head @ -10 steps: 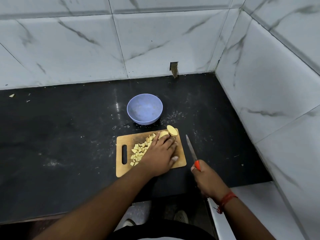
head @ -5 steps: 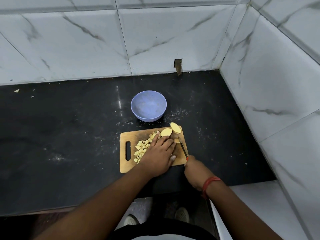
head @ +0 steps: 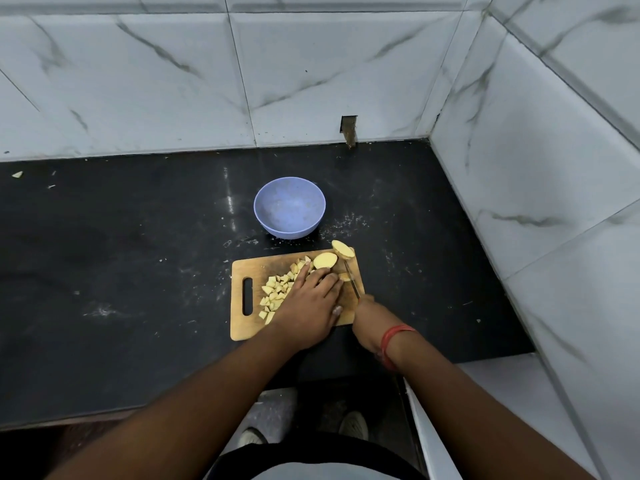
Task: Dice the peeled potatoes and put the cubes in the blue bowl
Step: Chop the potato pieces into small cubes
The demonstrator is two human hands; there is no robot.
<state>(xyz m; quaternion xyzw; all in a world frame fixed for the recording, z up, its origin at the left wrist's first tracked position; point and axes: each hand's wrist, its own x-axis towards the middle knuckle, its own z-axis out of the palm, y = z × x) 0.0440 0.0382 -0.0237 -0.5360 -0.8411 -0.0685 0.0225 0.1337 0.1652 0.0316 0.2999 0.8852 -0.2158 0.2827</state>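
Observation:
A wooden cutting board lies on the black counter. Several yellow potato cubes are piled on its left half. My left hand lies flat over the board's middle, its fingertips holding down a potato piece near the far right corner. Two potato slices sit at that corner. My right hand grips a knife whose thin blade stands on the potato piece beside my left fingers. The blue bowl stands empty just behind the board.
White marble-look tiled walls close the counter at the back and right. A small dark notch sits in the back wall. Scraps lie at the far left. The counter's front edge runs below my arms; feet show on the floor.
My right hand swung the knife in from the bare counter at the right onto the board, and the blade now meets the potato piece. My left hand stayed on the board.

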